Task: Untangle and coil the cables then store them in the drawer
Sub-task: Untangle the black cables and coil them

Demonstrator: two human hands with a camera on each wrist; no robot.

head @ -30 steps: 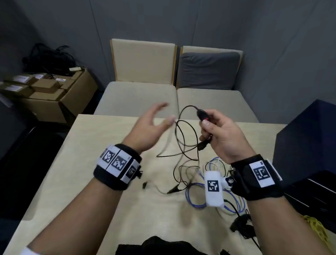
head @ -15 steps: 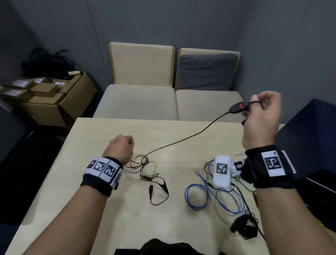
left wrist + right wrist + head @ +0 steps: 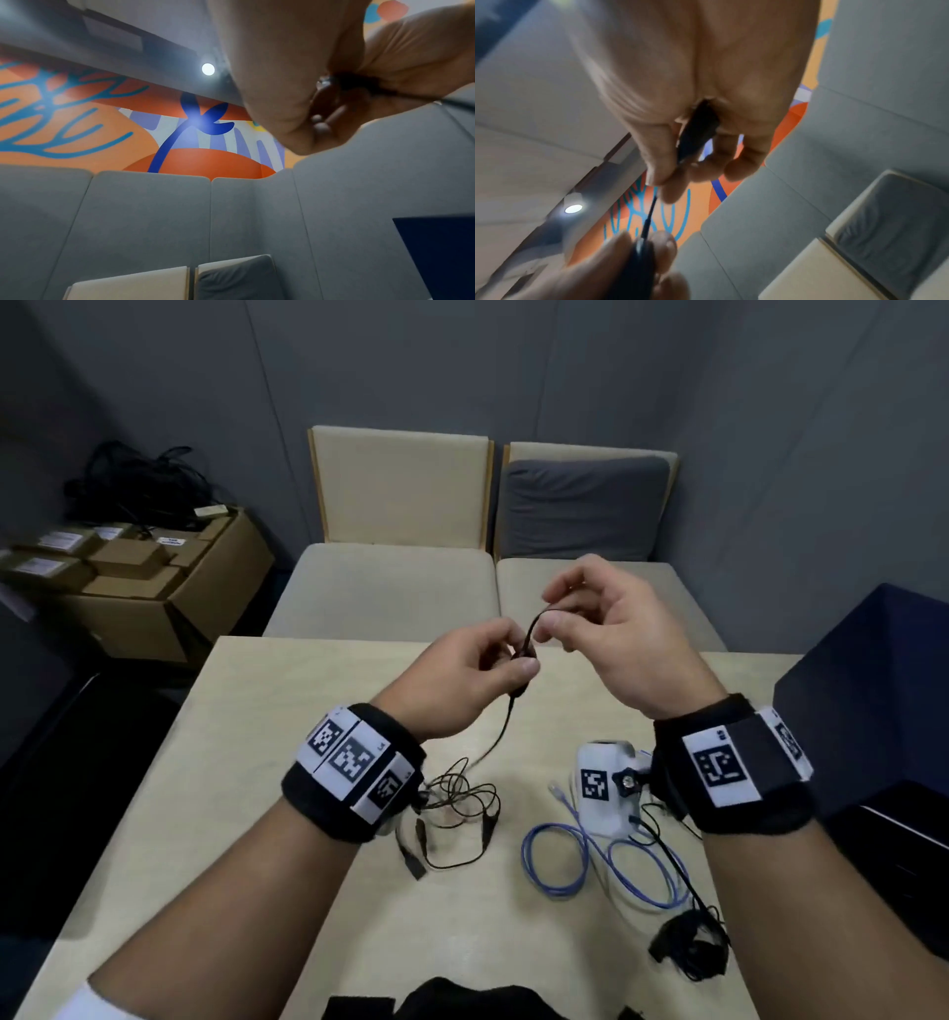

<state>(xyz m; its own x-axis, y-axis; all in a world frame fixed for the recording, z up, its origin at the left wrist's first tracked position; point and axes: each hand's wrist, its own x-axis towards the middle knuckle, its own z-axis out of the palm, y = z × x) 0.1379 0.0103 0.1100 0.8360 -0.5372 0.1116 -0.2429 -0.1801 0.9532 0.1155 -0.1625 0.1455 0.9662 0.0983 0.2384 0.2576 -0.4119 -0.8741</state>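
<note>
Two hands, left hand (image 3: 464,670) and right hand (image 3: 611,629), pinch one thin black cable (image 3: 506,721) above the beige worktop (image 3: 246,762); only the right wrist view shows its black plug (image 3: 698,130) at 12 o'clock.

Light: dim and even in the head view; a round ceiling lamp (image 3: 208,69) flared in both wrist views.
Shadows: soft beneath the forearms on the table (image 3: 246,762).
Blur: near fingers (image 3: 634,263) unfocused.
Distortion: edges bowed.
</note>
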